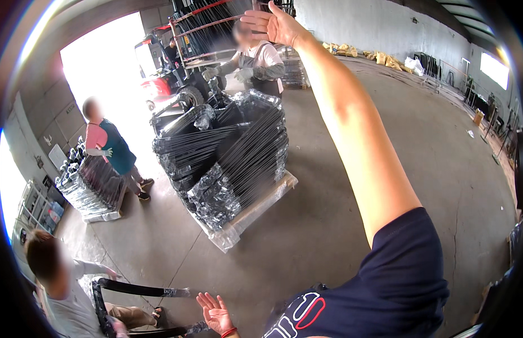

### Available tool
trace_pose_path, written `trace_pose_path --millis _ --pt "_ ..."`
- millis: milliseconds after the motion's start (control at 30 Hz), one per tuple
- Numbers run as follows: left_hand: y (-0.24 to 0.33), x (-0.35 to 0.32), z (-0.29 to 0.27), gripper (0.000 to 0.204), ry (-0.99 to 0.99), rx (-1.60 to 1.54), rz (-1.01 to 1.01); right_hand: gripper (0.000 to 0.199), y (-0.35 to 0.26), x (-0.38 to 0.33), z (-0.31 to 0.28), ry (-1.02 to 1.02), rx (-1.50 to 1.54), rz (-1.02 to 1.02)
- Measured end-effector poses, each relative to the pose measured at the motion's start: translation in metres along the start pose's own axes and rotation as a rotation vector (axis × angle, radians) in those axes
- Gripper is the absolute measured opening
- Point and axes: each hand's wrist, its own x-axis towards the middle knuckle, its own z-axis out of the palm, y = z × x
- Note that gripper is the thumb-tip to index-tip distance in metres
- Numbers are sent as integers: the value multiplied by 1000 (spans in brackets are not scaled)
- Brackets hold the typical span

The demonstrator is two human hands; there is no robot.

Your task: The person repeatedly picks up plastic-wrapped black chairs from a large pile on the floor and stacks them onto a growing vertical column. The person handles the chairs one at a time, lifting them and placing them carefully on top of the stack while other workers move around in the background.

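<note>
My right arm reaches up and forward from a dark blue sleeve. At its end my right hand (pixel 278 25) is open, fingers stretched toward the left, holding nothing; in the picture it overlaps a co-worker beyond. Low down, my left hand (pixel 217 315), with a red band at the wrist, is open, its palm showing and fingers apart. Nearest to it are the plastic-wrapped ends of a black tubular frame (pixel 138 289), apart from the fingers. In front of me stands a pallet load of black parts (pixel 233 152) bound in clear stretch film.
Under the load is a wooden pallet (pixel 261 205). One co-worker (pixel 264 62) in gloves stands behind it; another (pixel 112 141) is beside a smaller wrapped stack (pixel 95 188). A third (pixel 75 298) is at the black frame. A forklift (pixel 165 84) stands by the bright doorway.
</note>
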Motion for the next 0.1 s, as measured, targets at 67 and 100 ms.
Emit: trace_pose_path --millis 67,100 --pt "-10 5 2 51 59 -44 -16 67 -7 32 -58 57 -37 -169" --pt "-14 7 5 52 55 -40 -25 57 -8 45 -76 205 -88 -188"
